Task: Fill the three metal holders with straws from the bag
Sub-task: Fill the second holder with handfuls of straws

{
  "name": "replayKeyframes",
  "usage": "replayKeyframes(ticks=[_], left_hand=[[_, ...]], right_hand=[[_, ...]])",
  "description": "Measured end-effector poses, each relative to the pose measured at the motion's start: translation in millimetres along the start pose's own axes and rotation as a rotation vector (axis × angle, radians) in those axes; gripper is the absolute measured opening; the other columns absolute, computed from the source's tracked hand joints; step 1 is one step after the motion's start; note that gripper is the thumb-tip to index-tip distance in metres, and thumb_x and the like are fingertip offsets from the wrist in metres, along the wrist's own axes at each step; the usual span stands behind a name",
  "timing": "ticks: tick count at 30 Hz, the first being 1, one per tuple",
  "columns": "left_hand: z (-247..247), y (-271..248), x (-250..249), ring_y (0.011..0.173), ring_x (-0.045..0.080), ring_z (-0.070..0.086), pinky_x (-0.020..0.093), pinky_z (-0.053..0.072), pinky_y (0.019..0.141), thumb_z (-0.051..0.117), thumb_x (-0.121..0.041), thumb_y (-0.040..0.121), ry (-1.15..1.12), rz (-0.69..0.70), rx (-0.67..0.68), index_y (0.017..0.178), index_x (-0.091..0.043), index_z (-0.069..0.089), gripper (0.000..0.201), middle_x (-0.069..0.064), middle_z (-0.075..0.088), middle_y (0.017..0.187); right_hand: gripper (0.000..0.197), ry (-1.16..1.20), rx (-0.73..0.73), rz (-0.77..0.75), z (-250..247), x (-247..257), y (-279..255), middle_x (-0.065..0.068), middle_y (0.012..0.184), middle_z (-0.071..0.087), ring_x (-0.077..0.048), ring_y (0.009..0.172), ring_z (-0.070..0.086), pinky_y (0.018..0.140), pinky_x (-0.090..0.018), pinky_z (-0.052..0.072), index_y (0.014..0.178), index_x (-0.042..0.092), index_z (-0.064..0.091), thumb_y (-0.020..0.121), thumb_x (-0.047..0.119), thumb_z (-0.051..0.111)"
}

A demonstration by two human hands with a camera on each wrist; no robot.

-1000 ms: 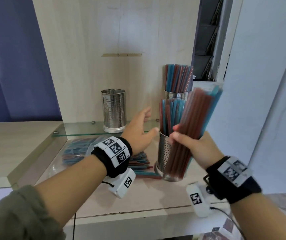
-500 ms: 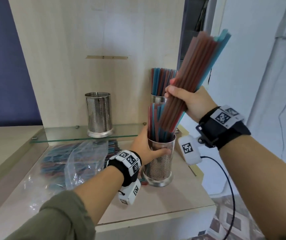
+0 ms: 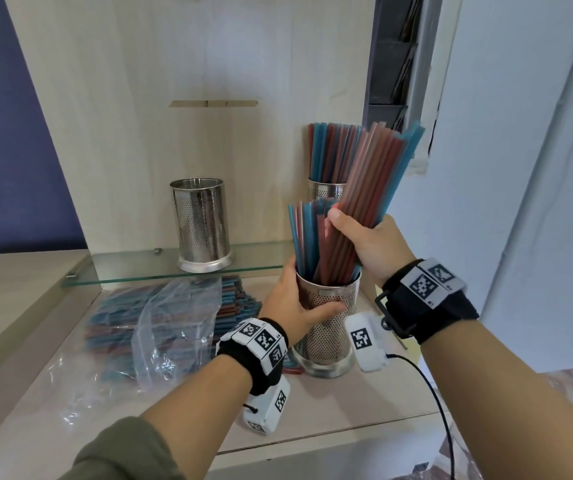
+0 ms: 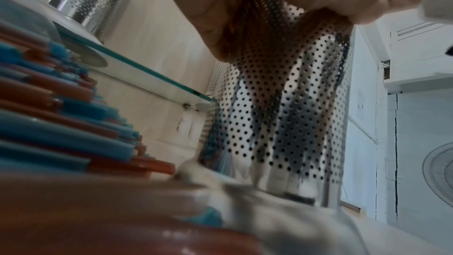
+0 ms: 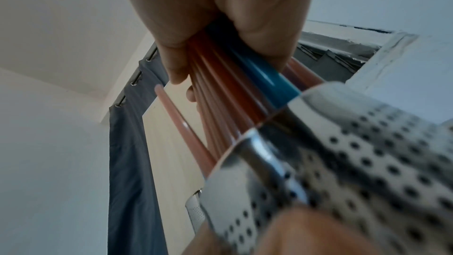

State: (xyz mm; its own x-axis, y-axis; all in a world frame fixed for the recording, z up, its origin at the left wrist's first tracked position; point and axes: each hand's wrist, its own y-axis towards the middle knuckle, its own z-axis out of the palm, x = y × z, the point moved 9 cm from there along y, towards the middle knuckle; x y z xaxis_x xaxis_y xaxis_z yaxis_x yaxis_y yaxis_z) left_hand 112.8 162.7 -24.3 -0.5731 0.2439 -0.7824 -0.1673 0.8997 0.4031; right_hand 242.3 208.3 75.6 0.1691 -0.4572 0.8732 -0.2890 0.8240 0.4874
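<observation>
Now we wrap our left hand [image 3: 290, 303] around the front metal holder [image 3: 326, 327], which stands on the counter [image 3: 330, 407]. Our right hand [image 3: 364, 244] has its fingers [image 5: 176, 53] squeezed around a bunch of red and blue straws [image 3: 371, 174], whose bottom ends sit inside that holder. At 9 o'clock from it lies the clear bag [image 3: 160, 327] with more straws. On the glass shelf [image 3: 132, 268], an empty holder [image 3: 202, 223] stands at 11 o'clock and a full holder [image 3: 325, 190] at 12.
</observation>
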Motion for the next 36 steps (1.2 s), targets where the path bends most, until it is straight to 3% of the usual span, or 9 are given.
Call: replayKeyframes(ticks=[3,6,8,11,13,20,26,31,36], left_hand=[[0.1,-0.4,2.1,0.113,0.004,0.055,0.026,0.047,0.098,0.084,-0.055,0.062,-0.003,-0.007,0.002,0.141,-0.024,0.029,0.1,-0.013,0.056,0.129],[2.2,0.2,5.3,0.114,0.005,0.056,0.032,0.048,0.099,0.083,-0.06,0.059,-0.02,-0.02,0.013,0.139,-0.026,0.029,0.102,-0.014,0.057,0.127],[2.8,0.7,7.0,0.112,0.005,0.057,0.036,0.05,0.098,0.081,-0.064,0.057,-0.016,-0.028,0.018,0.133,-0.03,0.032,0.097,-0.015,0.058,0.123],[1.8,0.0,7.0,0.112,0.004,0.056,0.033,0.049,0.098,0.082,-0.062,0.058,-0.015,-0.022,0.011,0.136,-0.035,0.028,0.099,-0.018,0.056,0.123],[0.6,-0.6,6.0,0.114,0.004,0.055,0.031,0.048,0.099,0.082,-0.062,0.057,-0.014,-0.014,0.005,0.14,-0.034,0.026,0.103,-0.018,0.055,0.125],[1.3,-0.4,8.2,0.114,0.006,0.057,0.035,0.049,0.098,0.08,-0.066,0.056,-0.007,-0.008,-0.003,0.14,-0.033,0.026,0.106,-0.015,0.057,0.127],[0.6,-0.9,4.5,0.118,0.011,0.055,0.036,0.048,0.1,0.081,-0.062,0.06,0.016,-0.006,0.007,0.141,-0.03,0.026,0.103,-0.01,0.055,0.132],[1.1,-1.9,3.5,0.119,0.011,0.054,0.037,0.047,0.102,0.077,-0.067,0.055,0.022,-0.022,0.038,0.142,-0.028,0.026,0.108,-0.011,0.054,0.134],[0.6,-2.8,4.2,0.117,0.008,0.054,0.035,0.047,0.102,0.083,-0.057,0.06,-0.01,-0.024,0.032,0.143,-0.029,0.025,0.105,-0.015,0.054,0.132]], right_hand=[[0.017,-0.107,0.016,0.072,5.4,-17.5,0.0,-0.002,0.086,0.076,-0.018,0.085,0.073,0.083,-0.041,0.059,0.094,0.019,0.071,0.083,0.033,0.073],[0.012,-0.19,0.023,0.108,12.1,-28.8,-1.2,-0.006,0.082,0.076,-0.02,0.081,0.074,0.083,-0.046,0.059,0.091,0.017,0.073,0.083,0.025,0.074],[0.014,-0.248,0.046,0.111,18.1,-28.5,-2.7,-0.006,0.082,0.076,-0.018,0.078,0.073,0.081,-0.036,0.06,0.093,0.014,0.072,0.082,0.021,0.074],[0.02,-0.366,0.029,0.085,18.6,-23.7,-3.5,0.003,0.082,0.071,0.001,0.068,0.063,0.054,-0.001,0.044,0.099,0.011,0.07,0.082,0.02,0.075],[0.029,-0.37,-0.02,0.052,15.7,-21.6,-5.7,0.01,0.082,0.067,0.007,0.071,0.059,0.053,0.0,0.044,0.106,0.016,0.066,0.08,0.023,0.078],[0.042,-0.179,-0.122,-0.045,11.3,-9.5,-7.8,0.006,0.103,0.071,-0.006,0.095,0.068,0.088,-0.034,0.057,0.116,0.019,0.061,0.08,0.033,0.077],[0.065,-0.115,-0.174,-0.193,5.4,26.6,-0.8,0.003,0.111,0.067,-0.008,0.097,0.069,0.091,-0.04,0.056,0.133,0.023,0.038,0.081,0.029,0.077],[0.088,-0.407,-0.185,-0.416,-2.7,75.2,18.7,-0.001,0.132,0.051,-0.003,0.113,0.057,0.099,-0.026,0.048,0.147,0.021,0.019,0.081,0.034,0.075],[0.064,-0.674,-0.131,-0.415,0.1,61.5,29.0,0.0,0.138,0.049,-0.017,0.128,0.045,0.107,-0.046,0.038,0.146,0.017,0.033,0.092,0.05,0.046]])
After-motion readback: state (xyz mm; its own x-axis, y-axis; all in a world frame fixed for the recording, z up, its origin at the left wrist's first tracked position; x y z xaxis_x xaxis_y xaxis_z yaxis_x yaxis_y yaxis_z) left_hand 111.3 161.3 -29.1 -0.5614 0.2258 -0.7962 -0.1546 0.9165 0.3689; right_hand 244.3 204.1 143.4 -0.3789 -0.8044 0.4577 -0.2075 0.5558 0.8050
